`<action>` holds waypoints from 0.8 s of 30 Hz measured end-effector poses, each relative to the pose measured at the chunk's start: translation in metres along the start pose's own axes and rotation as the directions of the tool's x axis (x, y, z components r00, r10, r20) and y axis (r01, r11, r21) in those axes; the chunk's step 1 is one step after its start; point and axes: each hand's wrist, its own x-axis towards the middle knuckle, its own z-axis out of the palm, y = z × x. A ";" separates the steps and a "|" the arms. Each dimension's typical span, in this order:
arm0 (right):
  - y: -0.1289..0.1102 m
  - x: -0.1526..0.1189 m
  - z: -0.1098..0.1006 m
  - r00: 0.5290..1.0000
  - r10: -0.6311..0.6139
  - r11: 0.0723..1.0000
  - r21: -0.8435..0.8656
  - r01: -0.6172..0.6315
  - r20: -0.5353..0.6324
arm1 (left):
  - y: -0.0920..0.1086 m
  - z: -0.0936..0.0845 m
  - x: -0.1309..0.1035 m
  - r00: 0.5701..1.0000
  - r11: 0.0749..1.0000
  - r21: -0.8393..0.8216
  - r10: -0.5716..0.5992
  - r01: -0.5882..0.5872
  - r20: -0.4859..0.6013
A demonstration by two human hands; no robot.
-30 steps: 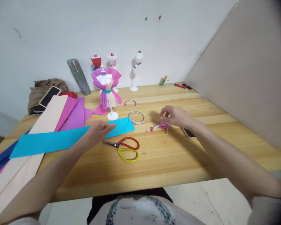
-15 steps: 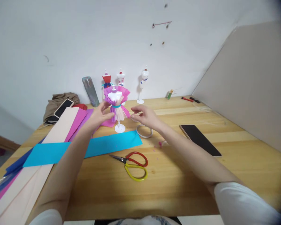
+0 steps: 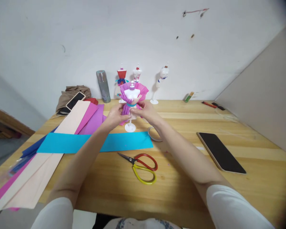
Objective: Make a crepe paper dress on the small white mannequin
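**Wooden desk [image 3: 105, 187] against a white wall [image 3: 133, 35]: paper-dressed form [image 3: 132, 93] flanked by two hands**

The form is stood upright near the desk's middle, on its round white base [image 3: 130, 128], and its purple and pale paper skirt [image 3: 126, 110] is tied with a teal band [image 3: 131, 105]. By the right hand [image 3: 148, 112], half closed, the skirt is taken with the thumb across the front; its fingers are partly hidden behind the paper. The left hand [image 3: 115, 116] is curved and partly open, its fingertips set at the skirt's other side; whether anything is gripped there cannot be told.

Just in front of the base a blue strip [image 3: 126, 141] is laid, crossed by the left forearm. Nearer the desk's front edge, red-and-yellow-handled scissors [image 3: 132, 160] are placed. A white ring [image 3: 153, 139] is partly covered by the right arm. Farther out, a large phone [image 3: 221, 152] is seen at right, paper strips [image 3: 70, 122] are heaped at left, and three other forms [image 3: 164, 72] are lined up behind, near a grey flask [image 3: 103, 87].
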 end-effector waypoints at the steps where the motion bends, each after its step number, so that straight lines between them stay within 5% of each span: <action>1: -0.001 0.000 0.000 1.000 0.011 1.000 0.012 -0.011 -0.010 | 0.001 0.000 -0.002 1.000 0.999 -0.040 -0.019 0.020 0.016; 8: -0.008 -0.006 -0.006 0.998 0.040 0.995 0.090 -0.036 -0.040 | -0.005 -0.010 -0.009 0.984 0.931 -0.329 -0.123 0.159 0.127; 18: -0.012 -0.007 -0.007 0.998 0.046 0.996 0.079 -0.043 -0.048 | -0.029 -0.024 -0.002 0.988 0.933 -0.327 -0.142 0.153 0.058; 24: -0.012 -0.006 -0.006 0.999 0.030 0.999 0.035 -0.029 -0.034 | -0.027 -0.030 -0.005 0.990 0.959 -0.253 -0.139 0.131 -0.016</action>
